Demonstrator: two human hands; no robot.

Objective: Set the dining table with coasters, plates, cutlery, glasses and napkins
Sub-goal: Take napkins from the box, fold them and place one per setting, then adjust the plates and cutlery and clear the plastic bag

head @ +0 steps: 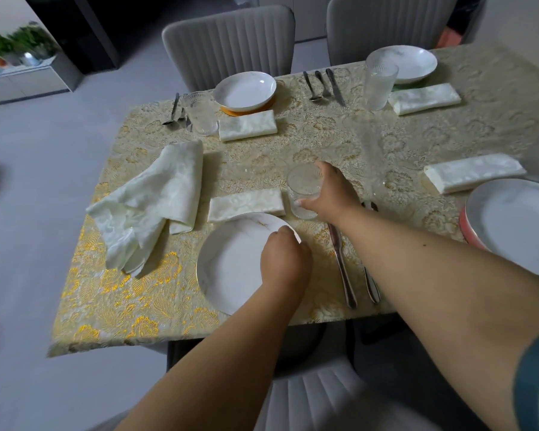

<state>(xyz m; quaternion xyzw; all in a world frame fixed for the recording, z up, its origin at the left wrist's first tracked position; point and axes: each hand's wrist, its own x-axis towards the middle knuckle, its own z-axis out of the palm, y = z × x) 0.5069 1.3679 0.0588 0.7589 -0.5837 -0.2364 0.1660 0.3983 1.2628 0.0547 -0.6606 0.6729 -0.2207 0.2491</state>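
right hand (325, 194) reaching forward, fingers wrapped round upright glass (304, 191); left hand (285, 259) curled, gripping plate (237, 265) rim by tabletop (112, 293) near edge

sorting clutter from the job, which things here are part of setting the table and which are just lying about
Job: plate under left hand; glass in right hand; knife; folded napkin.
Lying about: crumpled cloth, plants, chairs.

Right hand (330, 194) gripping a clear glass (304, 191) standing on the patterned desk (339, 135), left hand (285, 259) curled over the near plate (231, 269) rim, folded napkin (246, 205) just beyond, knife (341, 265) beside the plate
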